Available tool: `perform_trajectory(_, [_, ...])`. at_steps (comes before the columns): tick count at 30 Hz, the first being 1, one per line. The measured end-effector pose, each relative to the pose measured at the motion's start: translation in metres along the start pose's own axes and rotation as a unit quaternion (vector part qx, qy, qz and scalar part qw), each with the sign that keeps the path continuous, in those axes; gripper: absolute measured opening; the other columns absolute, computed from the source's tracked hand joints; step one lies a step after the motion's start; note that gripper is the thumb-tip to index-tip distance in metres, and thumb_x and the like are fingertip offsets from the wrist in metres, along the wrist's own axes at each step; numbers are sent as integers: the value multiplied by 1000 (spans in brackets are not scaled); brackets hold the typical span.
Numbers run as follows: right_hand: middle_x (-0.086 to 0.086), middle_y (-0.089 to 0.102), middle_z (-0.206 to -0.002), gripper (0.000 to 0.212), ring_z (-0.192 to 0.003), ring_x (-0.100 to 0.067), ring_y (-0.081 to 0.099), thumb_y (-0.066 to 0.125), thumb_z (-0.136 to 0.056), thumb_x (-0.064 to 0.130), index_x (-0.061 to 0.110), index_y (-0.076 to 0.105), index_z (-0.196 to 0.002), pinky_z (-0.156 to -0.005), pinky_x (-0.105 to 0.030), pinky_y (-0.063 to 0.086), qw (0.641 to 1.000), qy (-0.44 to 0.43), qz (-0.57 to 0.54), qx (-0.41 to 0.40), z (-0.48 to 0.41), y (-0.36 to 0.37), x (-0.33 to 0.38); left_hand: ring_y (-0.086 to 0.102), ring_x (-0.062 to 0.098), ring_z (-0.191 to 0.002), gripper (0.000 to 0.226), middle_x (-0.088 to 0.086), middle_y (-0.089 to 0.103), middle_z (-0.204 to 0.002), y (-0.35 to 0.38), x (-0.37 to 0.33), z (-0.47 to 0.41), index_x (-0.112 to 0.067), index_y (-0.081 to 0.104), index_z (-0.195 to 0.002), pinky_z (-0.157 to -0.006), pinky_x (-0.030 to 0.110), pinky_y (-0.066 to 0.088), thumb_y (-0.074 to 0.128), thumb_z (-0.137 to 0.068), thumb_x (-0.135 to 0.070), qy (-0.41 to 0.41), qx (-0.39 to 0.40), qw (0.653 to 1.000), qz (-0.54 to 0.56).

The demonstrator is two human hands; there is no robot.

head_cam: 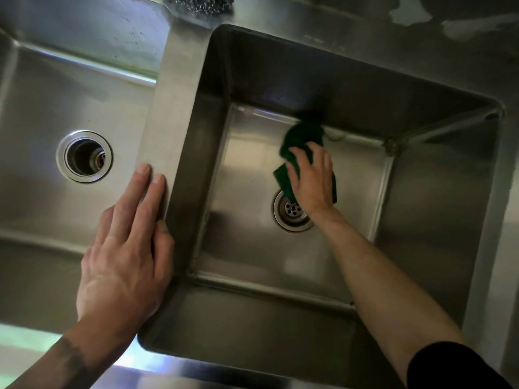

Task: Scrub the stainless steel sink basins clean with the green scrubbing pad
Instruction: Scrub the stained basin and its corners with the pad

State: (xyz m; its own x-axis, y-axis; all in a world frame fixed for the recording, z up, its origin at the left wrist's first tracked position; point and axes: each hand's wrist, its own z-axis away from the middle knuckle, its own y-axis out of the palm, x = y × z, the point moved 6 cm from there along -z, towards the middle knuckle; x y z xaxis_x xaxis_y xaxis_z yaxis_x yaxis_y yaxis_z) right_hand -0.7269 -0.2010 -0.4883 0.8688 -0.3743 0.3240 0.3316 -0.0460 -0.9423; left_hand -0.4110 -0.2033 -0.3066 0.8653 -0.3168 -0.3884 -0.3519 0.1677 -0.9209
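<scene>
From the head view, the scrubbing of the right basin [438, 209] is under way. The right hand [311, 178] lies down on its floor with fingers spread and fairly straight, pressing the green scrubbing pad [302, 136] flat beneath the palm. The pad's front edge bunches up just past the fingertips, against the seam where the floor meets the far wall. The drain strainer [292, 210] sits just beside the wrist, on the thumb side.

The left hand [126, 248] rests open, fingers straight, on the steel divider [168, 108] between the two basins; it looks like a brace. The left basin [42, 108] and its drain [84, 156] lie beyond that hand's outer side. A wad of steel wool [199, 4] sits well ahead of both hands.

I'd judge the next move calls for firm pressure along that far seam, then the corner grime out past the right hand's little finger. The left basin seems yet to be scrubbed.
</scene>
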Motion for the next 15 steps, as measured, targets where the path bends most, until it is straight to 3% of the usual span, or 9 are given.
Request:
perform_trajectory(2, [-16,47,-148,39,-134,-36,45,57,-103,29,17,61,-139,-115,-45,41,999,-35,10,12,2,-3,-13,56,44,-128,57,-1,31,-174,0,-1,0,-17,39,-164,-104,63,52,36,-108,-24,12,-1,1000,-2])
perform_trajectory(7, [-25,46,-148,40,-133,-45,46,51,-107,30,10,60,-140,-113,-47,36,970,221,15,-104,31,-34,-95,54,45,-133,56,4,35,-172,-2,-3,-2,-12,42,-162,-110,62,49,39,-107,-21,16,8,1000,19])
perform_trajectory(10, [-26,42,-151,42,-135,-45,43,50,-107,30,6,57,-141,-116,-46,31,946,301,-11,-122,28,-33,-90,56,43,-134,53,4,39,-168,-8,-2,-10,-14,48,-157,-94,63,58,45,-105,-21,5,22,999,45])
perform_trajectory(12, [-24,38,-155,43,-141,-42,38,51,-107,31,8,54,-143,-119,-46,30,944,307,-45,-115,18,-25,-65,60,44,-128,49,8,42,-163,-10,-2,-23,-13,52,-154,-85,61,60,47,-106,-23,7,22,999,44])
perform_trajectory(15, [-21,39,-154,40,-141,-36,39,53,-107,29,11,55,-142,-118,-43,33,961,250,-59,-107,-3,-13,-13,60,45,-130,51,14,41,-164,-8,-6,-45,-12,49,-158,-94,60,58,47,-108,-22,32,15,999,34])
